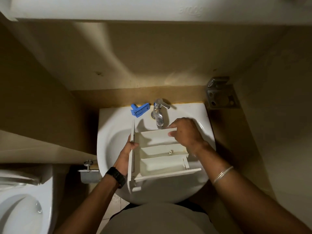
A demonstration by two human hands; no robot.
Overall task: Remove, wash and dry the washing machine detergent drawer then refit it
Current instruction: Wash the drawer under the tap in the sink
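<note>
My left hand grips the detergent drawer by its front panel. My right hand pinches its far wall. Long axis crosswise over the sink, compartments up.

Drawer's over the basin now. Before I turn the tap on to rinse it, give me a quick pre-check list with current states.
1. Detergent drawer out of the machine and over the sink: ok.
2. Left hand grip on the front panel side: ok, fingers curl round its edge.
3. Right hand grip on the far end: ok.
4. Compartments face up under the tap spout: ok.
5. Water running: not ok, no stream visible.
6. Blue insert removed, lying on the sink ledge: ok.
</note>
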